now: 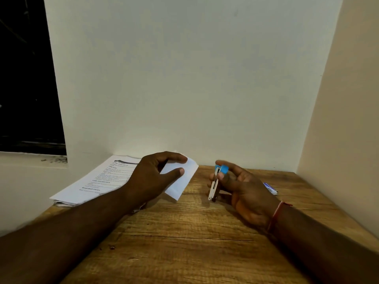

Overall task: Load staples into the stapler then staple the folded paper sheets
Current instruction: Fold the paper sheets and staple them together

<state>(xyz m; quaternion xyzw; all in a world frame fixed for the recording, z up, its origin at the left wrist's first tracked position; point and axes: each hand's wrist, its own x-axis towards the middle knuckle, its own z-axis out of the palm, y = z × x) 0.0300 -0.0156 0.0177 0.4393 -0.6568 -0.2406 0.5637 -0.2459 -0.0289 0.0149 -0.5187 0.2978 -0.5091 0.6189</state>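
My left hand [152,177] grips a folded white paper sheet [181,181], thumb on top and fingers curled over its far edge, holding it just above the wooden table [174,232]. To its right, my right hand [240,187] holds a small stapler [215,183] with a blue top and a white metal body, its front end pointing toward the wall. The stapler stands a short gap away from the paper's right edge. Whether staples are inside is hidden.
A stack of printed sheets [96,181] lies at the table's back left, partly under my left forearm. A small blue-and-white staple box [270,188] lies behind my right hand. Walls close the table off at the back and right.
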